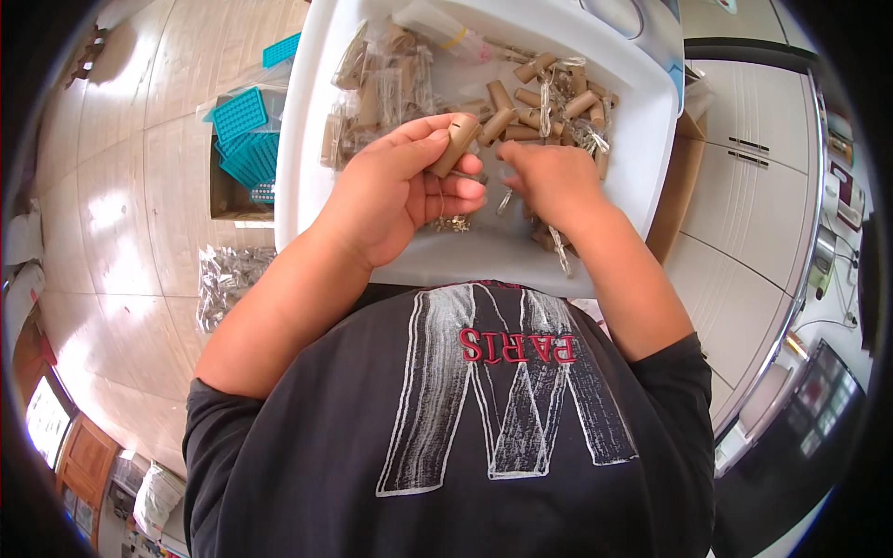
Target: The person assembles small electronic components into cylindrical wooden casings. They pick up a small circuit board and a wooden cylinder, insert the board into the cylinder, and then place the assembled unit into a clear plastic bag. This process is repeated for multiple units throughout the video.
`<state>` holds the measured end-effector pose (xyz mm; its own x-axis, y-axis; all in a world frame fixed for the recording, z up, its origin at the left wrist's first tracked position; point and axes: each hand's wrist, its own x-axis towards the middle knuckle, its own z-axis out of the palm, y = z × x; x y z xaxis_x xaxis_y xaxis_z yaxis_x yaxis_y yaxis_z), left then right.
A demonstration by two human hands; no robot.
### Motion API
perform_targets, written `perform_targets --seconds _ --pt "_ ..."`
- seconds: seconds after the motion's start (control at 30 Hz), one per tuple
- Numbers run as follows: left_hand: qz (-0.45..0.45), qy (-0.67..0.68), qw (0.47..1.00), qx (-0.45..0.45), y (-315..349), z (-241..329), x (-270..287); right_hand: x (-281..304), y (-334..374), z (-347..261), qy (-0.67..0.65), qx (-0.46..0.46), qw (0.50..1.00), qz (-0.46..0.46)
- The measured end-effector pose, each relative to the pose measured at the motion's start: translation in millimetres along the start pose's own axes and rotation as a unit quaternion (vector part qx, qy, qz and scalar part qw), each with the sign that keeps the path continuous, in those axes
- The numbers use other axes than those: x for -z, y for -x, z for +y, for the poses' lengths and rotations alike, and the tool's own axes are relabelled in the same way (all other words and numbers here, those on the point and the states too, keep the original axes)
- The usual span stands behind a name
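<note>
Over the white tub [312,121], my left hand [395,181] is closed around a brown cylinder [456,144] with a dark slit near its top, pinched between thumb and fingers. Small gold-coloured metal pieces [453,223] show just below those fingers. My right hand [553,181] is to the right, its fingers curled inward beside the loose brown cylinders [528,118]; whatever may be in them is hidden. Clear twisted plastic strips [558,249] lie under and around that wrist.
Plastic-wrapped brown pieces [386,88] fill the tub's left side. Outside it, teal trays [244,121] sit in a cardboard box [228,200], near a bag of shiny packets [228,279]. White cabinets [744,205] stand to the right.
</note>
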<state>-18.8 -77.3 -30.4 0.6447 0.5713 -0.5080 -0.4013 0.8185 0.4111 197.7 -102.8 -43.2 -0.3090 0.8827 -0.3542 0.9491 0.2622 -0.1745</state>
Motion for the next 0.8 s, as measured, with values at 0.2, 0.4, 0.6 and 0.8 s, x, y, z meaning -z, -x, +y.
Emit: perform_targets --seconds 0.2,0.4,0.6,0.8 --pt "0.002 -0.008 1.000 -0.007 0 -2 1 -6 0 2 0.018 0.028 0.999 0.004" --pt "0.013 -0.014 1.000 -0.007 1 -1 -1 -11 0 6 0.007 0.008 0.999 -0.031" --pt "0.020 -0.017 1.000 -0.005 1 -1 -1 -7 5 -1 0.006 -0.055 0.998 -0.016" --pt "0.018 -0.026 0.999 -0.004 -1 -2 -1 -6 0 -27 0.065 -0.111 0.989 -0.068"
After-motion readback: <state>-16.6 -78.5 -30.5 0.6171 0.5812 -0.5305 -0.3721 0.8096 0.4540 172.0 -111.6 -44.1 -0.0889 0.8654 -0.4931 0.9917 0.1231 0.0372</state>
